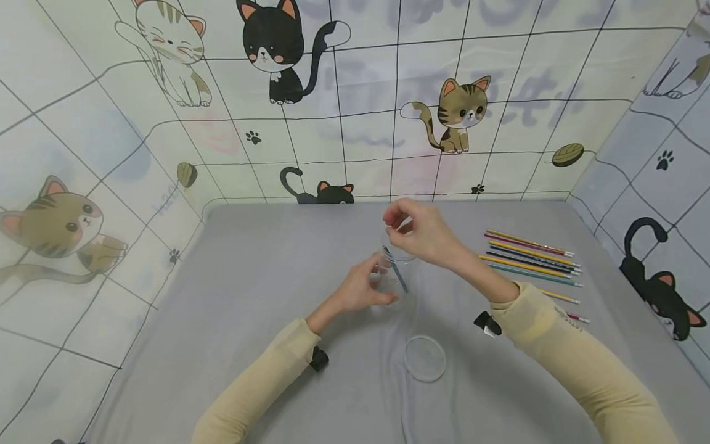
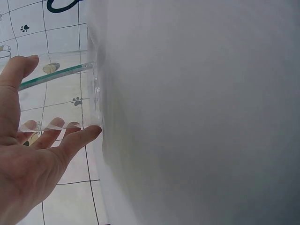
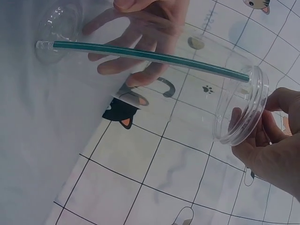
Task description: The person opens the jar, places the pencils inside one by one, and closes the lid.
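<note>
My left hand (image 1: pixel 363 287) grips the side of a clear plastic jar (image 3: pixel 187 89), thumb on one side and fingers spread along the other. One teal pencil (image 3: pixel 150 56) leans inside the jar, its lower end at the base and its upper end by the rim. At the jar's mouth is my right hand (image 1: pixel 424 234), its fingers loosely bent close to the threaded rim and apart from the pencil. Nothing shows between those fingers in the head view. In front of the jar, a round clear lid (image 1: pixel 425 359) lies on the grey cloth.
Several pencils (image 1: pixel 532 258), yellow, dark, red and teal, lie in a loose row on the grey table (image 1: pixel 266 259) at the right. Some are partly hidden by my right sleeve (image 1: pixel 560 345). A cat-patterned backdrop (image 1: pixel 366 123) encloses the back and sides.
</note>
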Action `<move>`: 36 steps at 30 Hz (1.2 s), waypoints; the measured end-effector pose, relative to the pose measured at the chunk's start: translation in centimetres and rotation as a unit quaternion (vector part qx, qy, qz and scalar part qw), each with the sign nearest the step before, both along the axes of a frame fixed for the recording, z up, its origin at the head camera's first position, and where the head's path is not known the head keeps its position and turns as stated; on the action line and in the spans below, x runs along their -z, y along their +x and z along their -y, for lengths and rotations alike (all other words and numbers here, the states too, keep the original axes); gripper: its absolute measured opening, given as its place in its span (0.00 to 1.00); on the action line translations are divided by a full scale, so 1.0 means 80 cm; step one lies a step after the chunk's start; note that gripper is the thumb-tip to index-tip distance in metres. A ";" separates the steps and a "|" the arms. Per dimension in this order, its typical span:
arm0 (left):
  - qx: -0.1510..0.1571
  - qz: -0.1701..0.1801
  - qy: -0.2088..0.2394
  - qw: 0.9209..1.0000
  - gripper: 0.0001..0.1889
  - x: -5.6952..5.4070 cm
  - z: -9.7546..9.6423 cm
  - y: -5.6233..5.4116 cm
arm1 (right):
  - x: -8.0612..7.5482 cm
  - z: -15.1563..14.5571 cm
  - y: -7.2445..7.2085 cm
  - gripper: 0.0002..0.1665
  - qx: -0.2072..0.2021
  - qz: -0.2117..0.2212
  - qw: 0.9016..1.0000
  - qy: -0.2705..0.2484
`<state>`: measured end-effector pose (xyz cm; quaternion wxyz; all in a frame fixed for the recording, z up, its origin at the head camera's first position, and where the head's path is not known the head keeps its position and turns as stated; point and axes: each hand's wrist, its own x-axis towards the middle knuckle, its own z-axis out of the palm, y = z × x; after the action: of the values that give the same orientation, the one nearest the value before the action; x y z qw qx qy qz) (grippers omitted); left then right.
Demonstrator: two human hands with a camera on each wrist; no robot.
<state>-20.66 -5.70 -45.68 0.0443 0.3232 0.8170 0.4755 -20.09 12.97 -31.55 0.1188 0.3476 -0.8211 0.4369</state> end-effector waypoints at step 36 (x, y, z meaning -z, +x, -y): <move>-0.008 0.013 -0.012 1.000 0.33 0.001 -0.001 0.000 | 0.001 -0.056 0.009 0.12 0.086 0.037 0.996 -0.006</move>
<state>-20.64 -5.60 -45.75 0.0550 0.3096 0.8248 0.4699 -19.37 17.47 -31.66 0.1279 0.2584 -0.8494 0.4421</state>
